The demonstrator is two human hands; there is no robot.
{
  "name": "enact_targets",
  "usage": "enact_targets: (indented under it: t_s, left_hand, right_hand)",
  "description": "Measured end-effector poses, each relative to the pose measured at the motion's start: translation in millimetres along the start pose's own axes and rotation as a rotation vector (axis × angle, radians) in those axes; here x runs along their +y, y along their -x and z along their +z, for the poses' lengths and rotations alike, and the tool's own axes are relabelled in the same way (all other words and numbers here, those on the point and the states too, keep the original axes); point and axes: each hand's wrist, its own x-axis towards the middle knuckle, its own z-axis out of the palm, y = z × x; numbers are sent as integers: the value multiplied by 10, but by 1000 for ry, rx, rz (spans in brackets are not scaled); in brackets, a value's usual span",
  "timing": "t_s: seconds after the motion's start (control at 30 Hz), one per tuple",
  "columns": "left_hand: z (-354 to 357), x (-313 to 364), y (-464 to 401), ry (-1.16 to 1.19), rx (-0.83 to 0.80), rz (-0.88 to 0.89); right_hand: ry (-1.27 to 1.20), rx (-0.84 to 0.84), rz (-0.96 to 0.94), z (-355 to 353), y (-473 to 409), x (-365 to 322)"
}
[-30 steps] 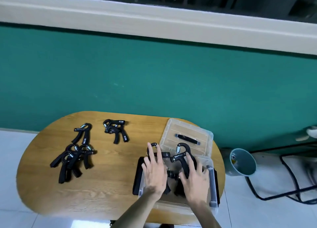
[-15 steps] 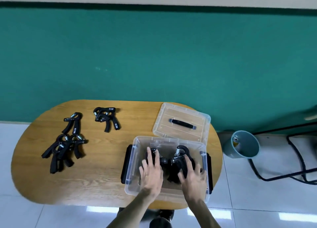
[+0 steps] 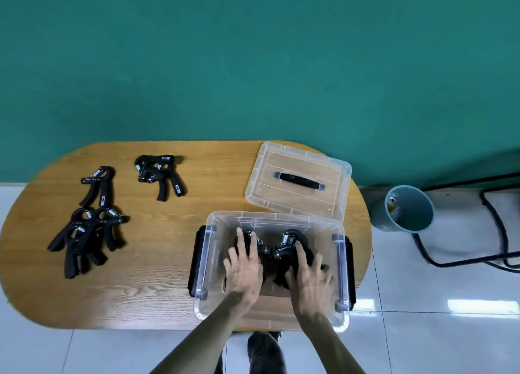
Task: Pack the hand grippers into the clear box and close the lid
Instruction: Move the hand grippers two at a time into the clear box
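Observation:
The clear box (image 3: 270, 216) stands open at the table's near right, black latches on both ends. Both my hands reach down inside it. My left hand (image 3: 244, 269) lies over a black hand gripper (image 3: 245, 240) at the left of the box, fingers stretched along it. My right hand (image 3: 309, 278) covers a second black hand gripper (image 3: 288, 244), its spring end showing. The clear lid (image 3: 281, 164) with a black handle lies flat behind the box. Loose grippers remain on the table: a pile (image 3: 84, 235), a single one (image 3: 98, 186) and a pair (image 3: 160, 173).
The oval wooden table (image 3: 146, 278) stands against a green wall. A grey bin (image 3: 405, 207) sits on the tiled floor to the right, beside black cables or tubing (image 3: 501, 233). My feet (image 3: 264, 351) show under the table's near edge.
Both hands have lowered the two grippers from above the rim down into the box. The view has tilted downward.

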Motion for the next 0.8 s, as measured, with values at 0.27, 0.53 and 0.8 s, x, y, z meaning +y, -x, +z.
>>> enact_targets:
  t_s: [0.27,0.53,0.8]
  left_hand:
    - [102,32,-85,-23,38,13]
    - [85,-43,-65,-57,0,60]
    - [34,-5,-36,122,-60,22]
  right_hand:
    - [49,-72,-14,250,-134,20]
    - [67,-89,-20,347,-171,-32]
    - [129,-117,-90,415,-293,70]
